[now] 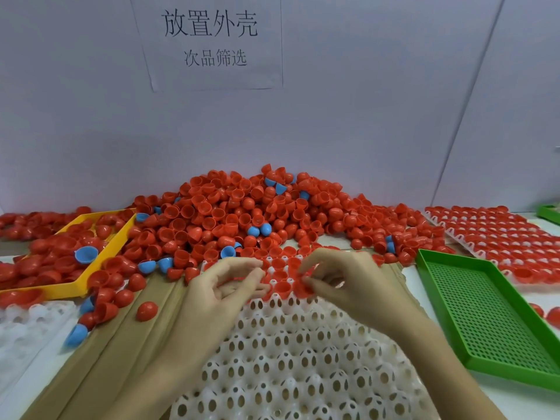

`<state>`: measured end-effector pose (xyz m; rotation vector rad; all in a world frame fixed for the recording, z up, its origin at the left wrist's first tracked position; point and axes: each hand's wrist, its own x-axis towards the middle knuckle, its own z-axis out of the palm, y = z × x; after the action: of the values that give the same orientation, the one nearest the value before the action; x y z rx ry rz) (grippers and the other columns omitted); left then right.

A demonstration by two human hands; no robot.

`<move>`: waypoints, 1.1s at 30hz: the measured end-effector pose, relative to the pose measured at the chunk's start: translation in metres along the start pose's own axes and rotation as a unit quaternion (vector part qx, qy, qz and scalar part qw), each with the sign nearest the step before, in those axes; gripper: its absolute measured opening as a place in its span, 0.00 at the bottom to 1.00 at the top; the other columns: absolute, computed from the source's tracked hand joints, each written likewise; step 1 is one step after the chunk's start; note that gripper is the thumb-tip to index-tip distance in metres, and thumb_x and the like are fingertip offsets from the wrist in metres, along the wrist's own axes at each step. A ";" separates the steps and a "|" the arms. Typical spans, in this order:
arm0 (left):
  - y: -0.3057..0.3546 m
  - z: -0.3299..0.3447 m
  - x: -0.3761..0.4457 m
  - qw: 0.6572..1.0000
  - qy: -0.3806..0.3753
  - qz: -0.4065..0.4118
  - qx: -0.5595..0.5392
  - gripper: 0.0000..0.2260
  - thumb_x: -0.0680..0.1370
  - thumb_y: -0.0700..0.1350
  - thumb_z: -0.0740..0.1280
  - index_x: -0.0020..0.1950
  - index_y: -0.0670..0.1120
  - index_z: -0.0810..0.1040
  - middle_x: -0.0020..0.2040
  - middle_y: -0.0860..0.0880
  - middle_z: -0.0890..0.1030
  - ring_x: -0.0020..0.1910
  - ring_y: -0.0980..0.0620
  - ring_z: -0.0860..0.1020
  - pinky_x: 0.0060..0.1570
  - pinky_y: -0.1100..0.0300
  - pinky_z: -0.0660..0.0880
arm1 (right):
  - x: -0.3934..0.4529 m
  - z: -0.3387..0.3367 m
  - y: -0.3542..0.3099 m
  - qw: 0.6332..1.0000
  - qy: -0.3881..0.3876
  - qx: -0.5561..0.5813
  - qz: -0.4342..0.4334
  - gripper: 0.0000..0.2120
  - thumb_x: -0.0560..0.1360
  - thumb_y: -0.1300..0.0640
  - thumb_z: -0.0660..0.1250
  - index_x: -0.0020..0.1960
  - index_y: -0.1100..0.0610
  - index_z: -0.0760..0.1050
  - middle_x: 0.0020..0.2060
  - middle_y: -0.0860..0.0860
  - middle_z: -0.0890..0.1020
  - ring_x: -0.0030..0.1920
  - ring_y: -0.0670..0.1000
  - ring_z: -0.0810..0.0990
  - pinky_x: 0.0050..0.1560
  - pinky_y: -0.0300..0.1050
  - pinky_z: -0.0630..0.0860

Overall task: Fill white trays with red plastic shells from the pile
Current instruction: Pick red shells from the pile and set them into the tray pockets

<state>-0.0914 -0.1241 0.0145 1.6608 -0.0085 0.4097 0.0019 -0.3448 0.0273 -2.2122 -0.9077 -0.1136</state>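
- While the far rows of the white tray [303, 359] already carry shells, the right hand [348, 283] has its grip pinched on a red shell [303, 287] just over the next row.
- Left hand [224, 283]: fingers curled, apart, nothing visible in them.
- Pile [242, 213] sits just behind the tray on the counter.
- Next, I'd say: seat the shell in a free cup, w/ left fetching another.

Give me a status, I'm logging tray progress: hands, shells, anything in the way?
Right hand pinching a red shell over the white tray. Left hand open, empty. Only the tray's far rows filled. Blue shells mixed into the pile.
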 end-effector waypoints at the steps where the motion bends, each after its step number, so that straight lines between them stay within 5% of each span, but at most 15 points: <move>1: -0.001 -0.005 0.003 1.000 0.011 -0.001 0.017 0.07 0.80 0.50 0.69 0.55 0.53 0.85 0.51 0.55 0.87 0.49 0.55 0.86 0.47 0.63 0.82 | 0.001 -0.008 0.008 0.999 0.027 -0.013 0.016 0.07 0.79 0.59 0.72 0.55 0.49 0.82 0.40 0.43 0.87 0.42 0.38 0.86 0.47 0.35 0.83; 7: -0.026 -0.035 0.026 0.977 0.108 -0.006 0.185 0.04 0.81 0.51 0.67 0.54 0.55 0.80 0.54 0.55 0.82 0.54 0.59 0.79 0.51 0.63 0.75 | -0.004 -0.031 0.047 0.989 0.103 -0.072 0.082 0.08 0.76 0.60 0.75 0.50 0.48 0.84 0.39 0.42 0.86 0.41 0.40 0.84 0.47 0.41 0.83; 11: -0.048 -0.039 0.031 0.941 0.102 -0.016 0.322 0.09 0.81 0.51 0.68 0.59 0.52 0.77 0.57 0.49 0.74 0.60 0.48 0.74 0.60 0.49 0.74 | -0.001 -0.022 0.053 0.986 0.080 -0.115 0.092 0.08 0.76 0.59 0.75 0.50 0.46 0.84 0.40 0.42 0.84 0.42 0.41 0.83 0.47 0.47 0.83; 20: -0.073 -0.031 0.029 0.904 0.089 0.042 0.416 0.13 0.81 0.53 0.66 0.64 0.51 0.75 0.59 0.52 0.69 0.57 0.54 0.68 0.49 0.57 0.68 | 0.002 -0.005 0.049 0.973 0.037 -0.199 0.110 0.12 0.80 0.61 0.68 0.56 0.46 0.83 0.49 0.45 0.79 0.44 0.40 0.75 0.42 0.22 0.67; 29: -0.077 -0.034 0.029 0.891 0.070 0.079 0.441 0.16 0.82 0.54 0.62 0.66 0.49 0.74 0.60 0.52 0.70 0.58 0.54 0.69 0.52 0.59 0.69 | 0.004 -0.004 0.050 0.978 0.053 -0.170 0.109 0.05 0.79 0.56 0.72 0.53 0.52 0.87 0.44 0.42 0.79 0.41 0.39 0.75 0.45 0.24 0.70; 33: -0.076 -0.040 0.032 0.893 0.033 0.076 0.443 0.18 0.83 0.57 0.60 0.70 0.52 0.70 0.61 0.56 0.66 0.60 0.59 0.66 0.56 0.62 0.67 | 0.002 -0.011 0.052 0.984 0.041 -0.139 0.101 0.10 0.80 0.48 0.70 0.47 0.51 0.87 0.39 0.43 0.81 0.42 0.40 0.78 0.42 0.28 0.71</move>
<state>-0.0538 -0.0674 -0.0473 2.5590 0.1148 0.6461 0.0387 -0.3760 0.0046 -2.5243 -0.6491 -0.2453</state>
